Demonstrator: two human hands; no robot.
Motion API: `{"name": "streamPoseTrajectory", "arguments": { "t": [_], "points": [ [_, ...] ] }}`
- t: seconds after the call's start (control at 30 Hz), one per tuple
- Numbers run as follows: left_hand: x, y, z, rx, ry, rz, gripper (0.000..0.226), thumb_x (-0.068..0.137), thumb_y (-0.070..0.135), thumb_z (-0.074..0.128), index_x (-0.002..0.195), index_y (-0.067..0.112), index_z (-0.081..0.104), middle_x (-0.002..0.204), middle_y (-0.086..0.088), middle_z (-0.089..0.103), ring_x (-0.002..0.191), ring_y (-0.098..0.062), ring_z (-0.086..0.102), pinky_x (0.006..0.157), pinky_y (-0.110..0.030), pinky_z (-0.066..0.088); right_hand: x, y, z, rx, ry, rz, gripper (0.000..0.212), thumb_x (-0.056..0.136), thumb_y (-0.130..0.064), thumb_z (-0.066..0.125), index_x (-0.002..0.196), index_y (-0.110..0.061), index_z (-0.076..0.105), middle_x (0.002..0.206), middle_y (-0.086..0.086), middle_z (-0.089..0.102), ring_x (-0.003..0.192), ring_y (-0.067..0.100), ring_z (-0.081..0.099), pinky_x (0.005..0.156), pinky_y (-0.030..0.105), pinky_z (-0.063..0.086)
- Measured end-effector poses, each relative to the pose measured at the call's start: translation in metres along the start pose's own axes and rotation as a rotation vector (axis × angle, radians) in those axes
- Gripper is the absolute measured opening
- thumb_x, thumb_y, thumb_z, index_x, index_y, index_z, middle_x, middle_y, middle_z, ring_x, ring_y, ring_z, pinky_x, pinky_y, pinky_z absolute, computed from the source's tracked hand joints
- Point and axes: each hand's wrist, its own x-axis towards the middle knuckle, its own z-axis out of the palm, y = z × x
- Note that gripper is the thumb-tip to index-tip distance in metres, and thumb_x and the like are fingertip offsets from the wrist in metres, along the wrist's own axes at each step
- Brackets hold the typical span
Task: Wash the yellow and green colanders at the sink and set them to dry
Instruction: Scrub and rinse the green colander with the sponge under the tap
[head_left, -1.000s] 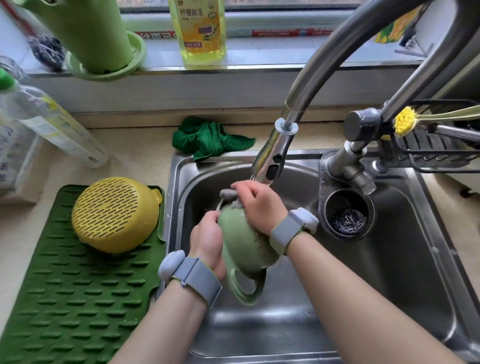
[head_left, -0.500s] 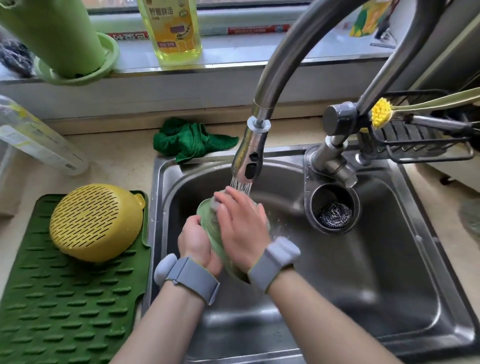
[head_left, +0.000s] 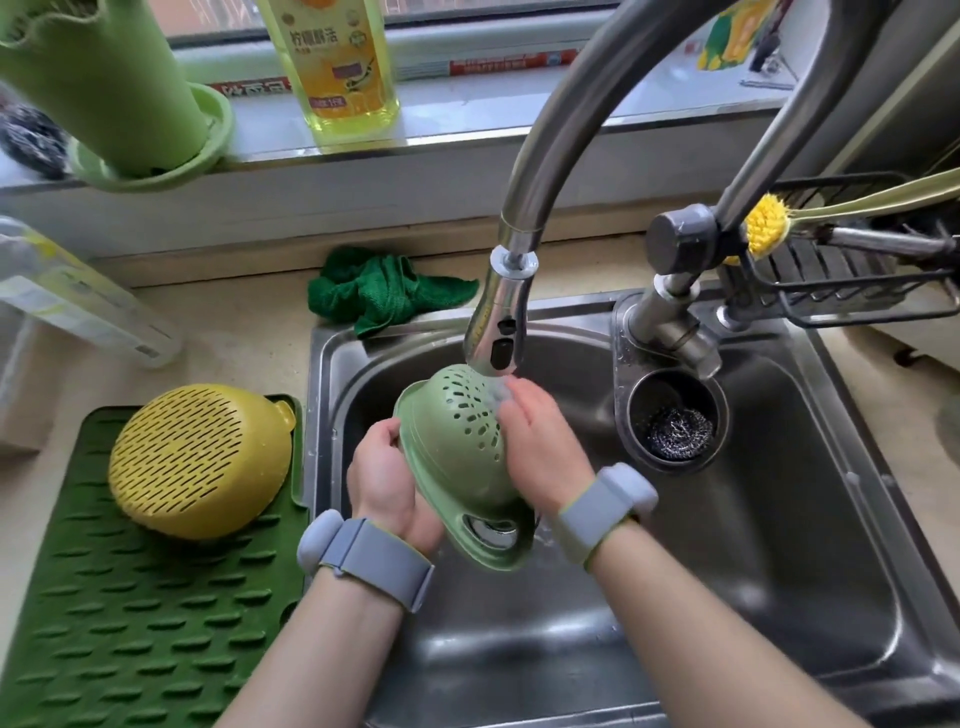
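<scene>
Beige counter (head_left: 239, 332) w/ steel sink (head_left: 779, 519), window sill (head_left: 467, 135) behind. Green ribbed drying mat (head_left: 130, 623) left of sink. 2 colanders: yellow colander (head_left: 200, 460) upside down on mat; green colander (head_left: 457, 457) over sink basin, tilted, under faucet head (head_left: 493, 332), water running on it. Left hand (head_left: 384, 478) grips its rim; right hand (head_left: 540, 447) lies on its perforated outside, fingers only slightly bent. 1 green cloth (head_left: 384, 291), 1 soap bottle (head_left: 337, 62), 1 steel scourer (head_left: 680, 434) in sink cup, 1 yellow brush (head_left: 766, 228) by wire rack (head_left: 852, 280).

above: faucet head (head_left: 496, 332) close (low) | right: sink (head_left: 779, 519) basin open | left: yellow colander (head_left: 200, 460)
</scene>
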Motion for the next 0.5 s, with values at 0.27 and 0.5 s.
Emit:
{"name": "streamPoseTrajectory", "arguments": {
  "t": [0.27, 0.5],
  "points": [
    [-0.021, -0.009, 0.011, 0.475, 0.207, 0.267, 0.045, 0.097, 0.047, 0.042, 0.073, 0.013, 0.061, 0.076, -0.011, 0.061, 0.081, -0.024, 0.057, 0.08, -0.036, 0.047, 0.009, -0.043, 0.028, -0.188, 0.065, -0.178, 0.035, 0.085, -0.032, 0.037, 0.095, -0.021, 0.069, 0.099, 0.002, 0.069, 0.096, 0.023, 0.061, 0.087, 0.038, 0.047],
    [-0.033, 0.003, 0.017, 0.579, 0.271, 0.236, 0.063, 0.098, 0.058, 0.03, 0.077, 0.009, 0.065, 0.081, -0.009, 0.067, 0.075, -0.025, 0.06, 0.064, -0.03, 0.046, -0.007, -0.038, 0.017, -0.034, -0.066, -0.269, 0.011, 0.087, -0.023, 0.05, 0.079, -0.024, 0.058, 0.085, -0.001, 0.064, 0.086, 0.016, 0.056, 0.085, 0.034, 0.043]
  ]
}}
